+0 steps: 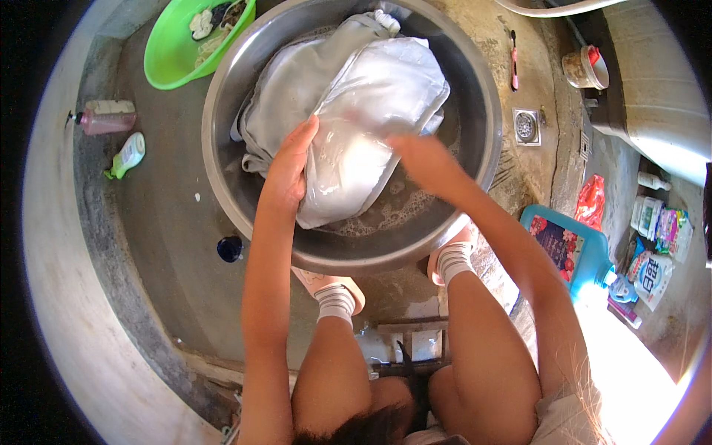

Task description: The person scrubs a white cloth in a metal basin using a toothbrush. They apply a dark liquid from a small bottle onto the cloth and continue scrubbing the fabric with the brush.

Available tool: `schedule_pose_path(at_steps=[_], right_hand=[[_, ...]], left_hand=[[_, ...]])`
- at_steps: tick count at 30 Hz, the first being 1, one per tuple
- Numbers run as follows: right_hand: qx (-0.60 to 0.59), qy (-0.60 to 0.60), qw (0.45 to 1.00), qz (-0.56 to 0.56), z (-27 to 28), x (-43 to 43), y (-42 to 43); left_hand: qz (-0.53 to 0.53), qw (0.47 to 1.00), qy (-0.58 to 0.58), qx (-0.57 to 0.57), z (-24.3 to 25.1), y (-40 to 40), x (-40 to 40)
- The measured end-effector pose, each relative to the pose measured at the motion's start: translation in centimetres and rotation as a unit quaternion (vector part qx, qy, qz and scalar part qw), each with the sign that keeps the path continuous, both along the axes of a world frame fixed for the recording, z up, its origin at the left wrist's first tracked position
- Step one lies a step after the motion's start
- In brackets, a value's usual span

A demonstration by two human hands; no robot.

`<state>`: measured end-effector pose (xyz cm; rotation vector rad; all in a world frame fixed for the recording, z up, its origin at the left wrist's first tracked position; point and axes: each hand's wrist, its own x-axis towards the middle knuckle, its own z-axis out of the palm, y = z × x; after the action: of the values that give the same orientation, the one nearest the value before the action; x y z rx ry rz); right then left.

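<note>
A large stainless steel basin [351,261] stands before me with a wet white-grey garment [356,172] heaped in it. Soapy water [384,222] shows around the cloth, with foam along the near side. My left hand [292,167] grips the garment's left edge, thumb on top and fingers hidden beneath the cloth. Over the right part of the garment, my right hand [425,161] is blurred. A faint reddish smear lies ahead of its fingers, and I cannot tell whether it holds something.
A green plastic basin [167,61] with small cloth items is at upper left. Two bottles, one pink pump bottle [109,118] and one green-white bottle [130,153], lie left. To the right are a toothbrush [514,67], a floor drain [525,127] and a blue detergent jug [595,250].
</note>
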<state>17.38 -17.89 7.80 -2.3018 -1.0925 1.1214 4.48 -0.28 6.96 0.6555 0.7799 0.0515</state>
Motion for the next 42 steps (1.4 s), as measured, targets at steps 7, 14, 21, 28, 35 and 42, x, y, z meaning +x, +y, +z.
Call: schedule_pose_path(at_steps=[7,14,21,28,35,42], right_hand=[[0.083,-0.14,0.984,0.072,-1.4,-0.9,-1.2],[0.004,-0.126,0.991,0.04,-1.9,1.3,-2.0],[0.037,-0.137,0.989,-0.052,-1.5,2.7,-1.7],[0.046,-0.138,0.982,-0.12,-2.8,3.6,-0.3],[0.134,-0.039,0.981,-0.138,-3.1,4.8,-0.4],[0.05,-0.151,0.986,0.05,-1.3,4.4,0.1]], left_hand=[[-0.002,0.999,-0.031,0.024,0.4,0.0,0.0],[-0.006,0.998,-0.027,0.058,-0.5,0.2,-0.2],[-0.153,0.918,-0.037,0.365,-2.8,1.7,4.3],[-0.122,0.963,-0.039,0.237,-5.0,1.0,7.6],[-0.056,0.986,-0.056,0.148,-3.0,-0.1,6.8],[-0.007,0.987,-0.012,0.161,-2.7,-0.7,7.1]])
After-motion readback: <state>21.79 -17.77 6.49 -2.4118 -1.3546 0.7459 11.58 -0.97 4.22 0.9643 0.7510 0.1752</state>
